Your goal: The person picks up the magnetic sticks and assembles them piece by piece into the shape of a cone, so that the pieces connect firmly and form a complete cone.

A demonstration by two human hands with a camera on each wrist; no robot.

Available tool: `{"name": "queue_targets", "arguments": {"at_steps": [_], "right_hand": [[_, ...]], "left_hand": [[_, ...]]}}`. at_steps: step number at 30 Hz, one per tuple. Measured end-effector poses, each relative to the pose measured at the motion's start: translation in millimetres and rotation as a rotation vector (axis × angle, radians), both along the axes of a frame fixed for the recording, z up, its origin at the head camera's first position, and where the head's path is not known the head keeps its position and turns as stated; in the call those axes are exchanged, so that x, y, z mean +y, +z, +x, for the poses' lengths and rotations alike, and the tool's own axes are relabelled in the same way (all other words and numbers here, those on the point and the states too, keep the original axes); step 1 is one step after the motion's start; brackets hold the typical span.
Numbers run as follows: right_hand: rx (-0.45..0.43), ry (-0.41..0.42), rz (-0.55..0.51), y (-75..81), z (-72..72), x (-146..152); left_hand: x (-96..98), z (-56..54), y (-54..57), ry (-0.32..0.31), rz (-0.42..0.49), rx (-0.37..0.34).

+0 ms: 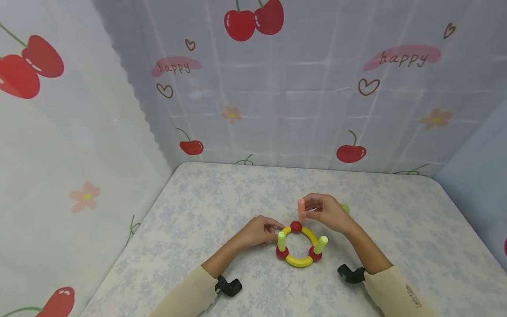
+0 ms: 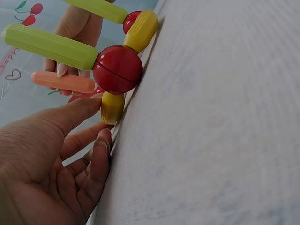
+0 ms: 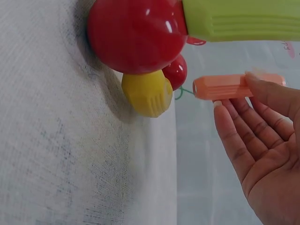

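Note:
A ring of curved yellow rods [image 1: 299, 262] and red balls [image 1: 295, 226] lies on the table. Two light-green rods [image 1: 281, 241] rise from the two near balls. At the ring's left side my left hand [image 1: 256, 231] pinches a yellow rod [image 2: 112, 108] between thumb and finger. My right hand [image 1: 328, 213] holds an orange rod [image 1: 301, 209] upright by thumb and fingertips, just above the far red ball. In the right wrist view, the lower end of the orange rod [image 3: 211, 87] shows a hole and stands apart from the balls.
A light-green piece [image 1: 346, 208] lies behind my right hand, partly hidden by it. The table [image 1: 214, 193] has a pale floral cloth. A cherry-print curtain [image 1: 277, 97] hangs behind it and on the left. Black wrist mounts [image 1: 229, 287] stick out from both sleeves.

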State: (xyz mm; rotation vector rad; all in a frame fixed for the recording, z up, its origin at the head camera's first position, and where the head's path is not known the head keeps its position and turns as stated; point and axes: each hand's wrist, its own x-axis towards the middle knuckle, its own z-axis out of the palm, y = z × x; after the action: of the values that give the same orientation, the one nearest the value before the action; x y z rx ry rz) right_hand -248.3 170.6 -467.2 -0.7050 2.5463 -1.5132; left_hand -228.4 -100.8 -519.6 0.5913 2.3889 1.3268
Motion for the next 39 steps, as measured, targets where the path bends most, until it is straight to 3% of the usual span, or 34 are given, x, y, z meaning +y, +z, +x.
{"name": "queue_targets", "arguments": {"at_steps": [6,12,22,25,32,39], "right_hand": [[-0.042,0.065,-0.050,0.6,2.3,-1.6],[-0.043,0.068,-0.034,4.8,4.5,-4.8],[-0.022,0.074,-0.021,32.8,23.1,-12.2],[-0.018,0.069,-0.014,29.1,20.7,-11.8],[-0.015,0.080,-0.007,3.3,3.3,-3.4],[-0.008,0.132,-0.014,-1.0,-2.3,4.6]], "left_hand": [[-1.2,1.1,-0.3,-0.005,0.010,0.000],[-1.0,1.1,0.2,-0.002,0.010,-0.003],[0.0,1.7,2.0,0.001,0.011,-0.002],[-0.1,2.3,3.0,0.001,0.011,-0.001],[0.1,0.8,1.5,-0.003,0.028,-0.001],[-0.1,-0.1,1.3,-0.007,0.022,-0.002]]}}
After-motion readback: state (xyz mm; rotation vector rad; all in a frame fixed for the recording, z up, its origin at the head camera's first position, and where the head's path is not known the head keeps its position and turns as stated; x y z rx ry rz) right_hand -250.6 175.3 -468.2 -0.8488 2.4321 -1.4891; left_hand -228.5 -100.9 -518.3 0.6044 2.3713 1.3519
